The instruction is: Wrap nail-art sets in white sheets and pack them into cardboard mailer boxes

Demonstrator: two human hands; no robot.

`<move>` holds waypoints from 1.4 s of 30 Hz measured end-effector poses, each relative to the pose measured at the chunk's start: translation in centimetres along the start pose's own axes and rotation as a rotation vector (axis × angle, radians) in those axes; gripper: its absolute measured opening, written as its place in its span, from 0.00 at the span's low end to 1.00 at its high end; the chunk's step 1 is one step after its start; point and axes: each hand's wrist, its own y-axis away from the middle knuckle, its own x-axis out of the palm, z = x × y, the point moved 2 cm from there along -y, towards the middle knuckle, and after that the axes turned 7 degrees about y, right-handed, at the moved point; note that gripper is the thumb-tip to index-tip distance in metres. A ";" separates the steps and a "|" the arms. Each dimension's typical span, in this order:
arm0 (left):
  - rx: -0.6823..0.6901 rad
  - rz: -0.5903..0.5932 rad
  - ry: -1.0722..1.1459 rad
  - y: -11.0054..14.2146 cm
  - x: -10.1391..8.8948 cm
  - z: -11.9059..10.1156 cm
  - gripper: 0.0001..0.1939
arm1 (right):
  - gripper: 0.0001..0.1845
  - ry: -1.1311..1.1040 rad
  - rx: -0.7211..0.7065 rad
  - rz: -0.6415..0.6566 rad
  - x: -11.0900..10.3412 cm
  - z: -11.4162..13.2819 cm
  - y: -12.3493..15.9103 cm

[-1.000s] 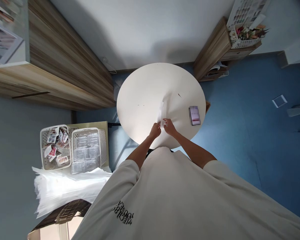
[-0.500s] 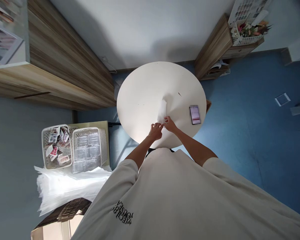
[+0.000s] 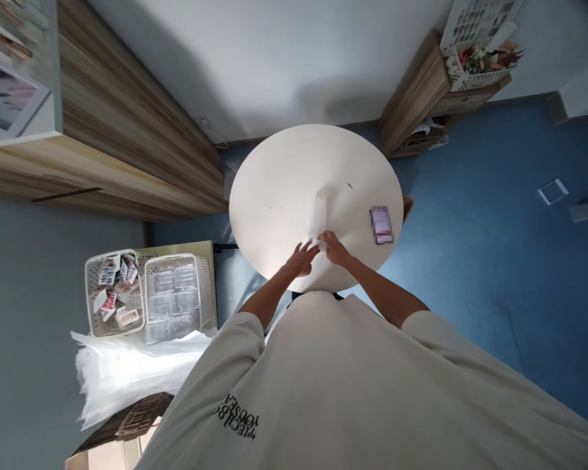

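A thin, slightly see-through white packet (image 3: 319,214) lies lengthwise on the round white table (image 3: 274,170), its near end at my hands. My right hand (image 3: 336,250) has its thumb and fingers pinched at that near end. My left hand (image 3: 300,260) is open, fingers stretched out toward the same end from the left, fingertips close to the right hand's. Whether the left fingertips touch the packet I cannot tell. Anything inside the packet is too faint to make out.
A phone (image 3: 382,225) with a blurred screen lies at the table's right. On the left are a white basket (image 3: 89,294) of small nail-design cards, another basket (image 3: 204,287) of clear plastic boxes, a pile of white sheets (image 3: 132,365) and a cardboard box (image 3: 112,454).
My left hand has gone from closed fingers at the packet's near end to stretched fingers, shifting slightly left. My right hand stays at that end. The packet now lies flatter.
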 end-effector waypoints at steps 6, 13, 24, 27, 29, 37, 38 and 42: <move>-0.009 0.016 0.023 0.4 0.2 0.2 0.47 | 0.39 0.132 -0.078 0.076 0.2 -0.2 0.3; -0.056 -0.207 0.117 0.3 -0.1 0.6 0.38 | 0.41 0.288 -0.089 0.050 1.5 0.0 0.7; -0.082 -0.193 0.071 -2.9 -0.4 2.4 0.39 | 0.43 0.285 -0.034 0.047 2.2 0.1 0.7; -0.077 -0.207 0.037 -3.2 -0.5 2.3 0.37 | 0.41 0.304 -0.044 0.028 2.6 -0.3 0.3; -0.084 -0.202 0.019 -3.1 -0.8 2.0 0.37 | 0.40 0.345 -0.063 0.024 2.7 -0.4 0.2; -0.169 -0.152 0.008 0.1 -0.7 0.1 0.28 | 0.28 0.489 -0.154 0.091 2.5 0.8 1.2; -0.185 -0.149 0.027 0.5 -0.5 0.0 0.27 | 0.28 0.488 -0.165 0.107 2.4 1.0 1.3; -0.240 -0.141 0.128 0.8 -0.2 0.3 0.26 | 0.27 0.457 -0.153 0.164 1.7 1.3 0.9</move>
